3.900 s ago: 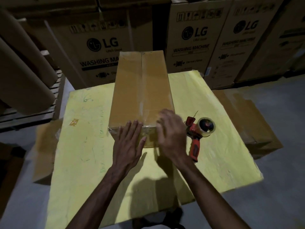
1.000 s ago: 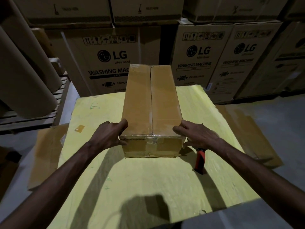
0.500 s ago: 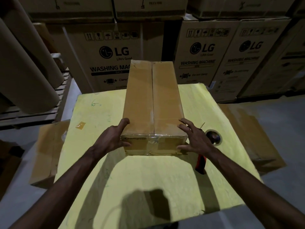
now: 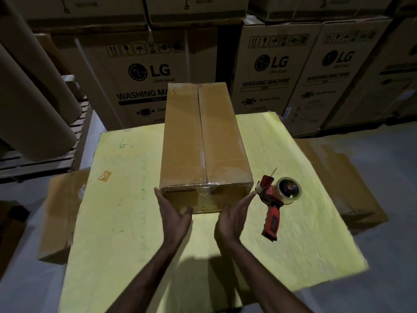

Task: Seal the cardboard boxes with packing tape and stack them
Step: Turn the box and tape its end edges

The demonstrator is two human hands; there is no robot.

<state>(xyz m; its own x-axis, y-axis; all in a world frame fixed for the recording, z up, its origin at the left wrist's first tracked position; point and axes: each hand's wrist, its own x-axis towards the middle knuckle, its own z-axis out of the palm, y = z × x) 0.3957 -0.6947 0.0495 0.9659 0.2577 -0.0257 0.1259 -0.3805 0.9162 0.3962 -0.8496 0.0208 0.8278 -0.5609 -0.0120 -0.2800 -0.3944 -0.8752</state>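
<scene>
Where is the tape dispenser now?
In the head view, the tape dispenser lies on the yellow table, right of the cardboard box, beside the right hand.

L hand (image 4: 174,214) & R hand (image 4: 232,219): bare. L forearm (image 4: 152,267) & R forearm (image 4: 256,267) bare too, right to frame edge. Lean arms, narrow wrists; dim light, fine detail unclear.

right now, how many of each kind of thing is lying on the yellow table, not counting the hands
cardboard box: 1
tape dispenser: 1
scrap of tape: 1
total on the yellow table: 3
</scene>
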